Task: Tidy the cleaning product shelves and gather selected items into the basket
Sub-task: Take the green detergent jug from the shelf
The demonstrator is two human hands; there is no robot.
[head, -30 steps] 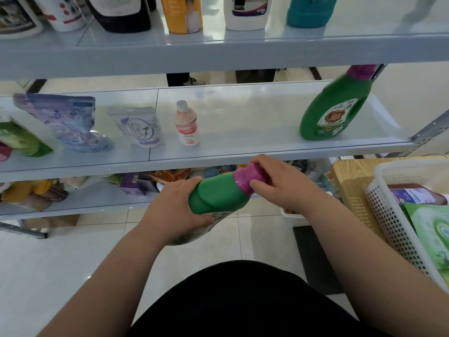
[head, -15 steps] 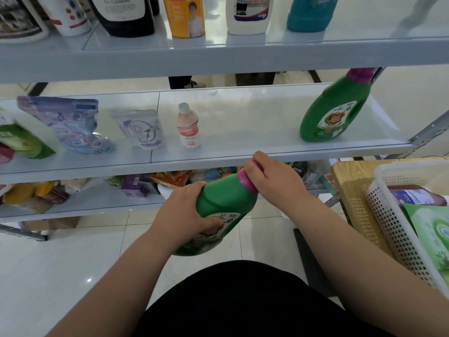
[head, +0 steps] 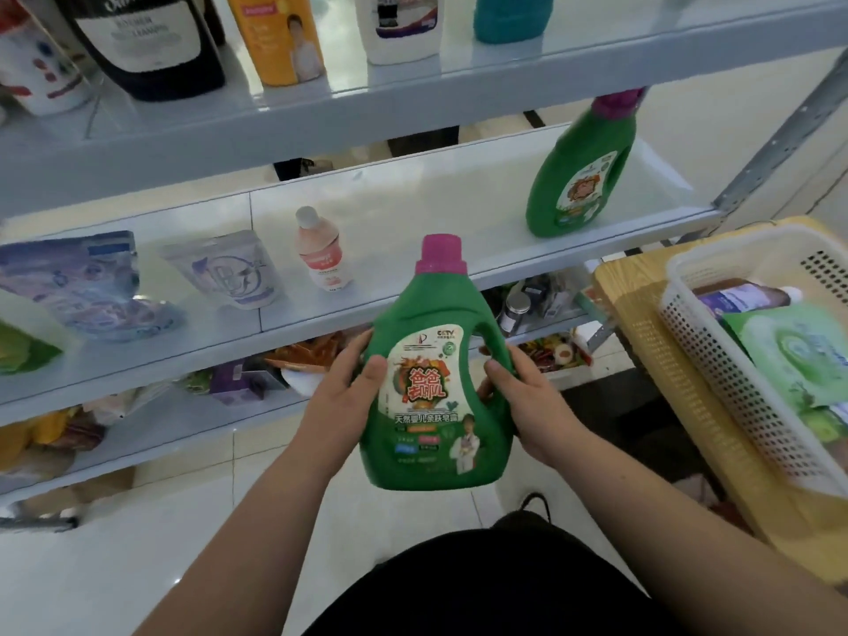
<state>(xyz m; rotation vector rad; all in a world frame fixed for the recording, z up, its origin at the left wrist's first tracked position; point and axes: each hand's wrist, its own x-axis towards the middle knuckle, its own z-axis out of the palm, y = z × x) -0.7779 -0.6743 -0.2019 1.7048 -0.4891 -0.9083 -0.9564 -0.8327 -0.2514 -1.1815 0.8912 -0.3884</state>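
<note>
**Green detergent bottle held upright in both hands, in front of the shelves**

The green detergent bottle (head: 431,387) stands upright in the air with its label facing the camera and its pink cap (head: 441,254) on top. It is in front of the middle shelf (head: 413,213) and above the tiled floor, resting on no surface.

The left hand (head: 335,392) grips the bottle's left flank. Its thumb (head: 374,369) presses on the edge of the label, and its other fingers curl round behind the bottle. The right hand (head: 527,397) grips the handle side. Its thumb (head: 498,376) lies on the front of the handle and the remaining fingers wrap behind, mostly hidden. The bottle sits between the two palms.

On the middle shelf, a second green bottle (head: 583,176) with the same pink cap stands well to the right. A small pink bottle (head: 321,252) stands further left, with a pale pouch (head: 220,268) and a larger bluish pouch (head: 78,286) beyond it.

To the person's right, a white perforated basket (head: 734,360) sits on a yellow wooden surface (head: 642,342), well apart from the held bottle. Inside it lie a green pouch (head: 794,351) and a brown bottle (head: 743,293).
</note>
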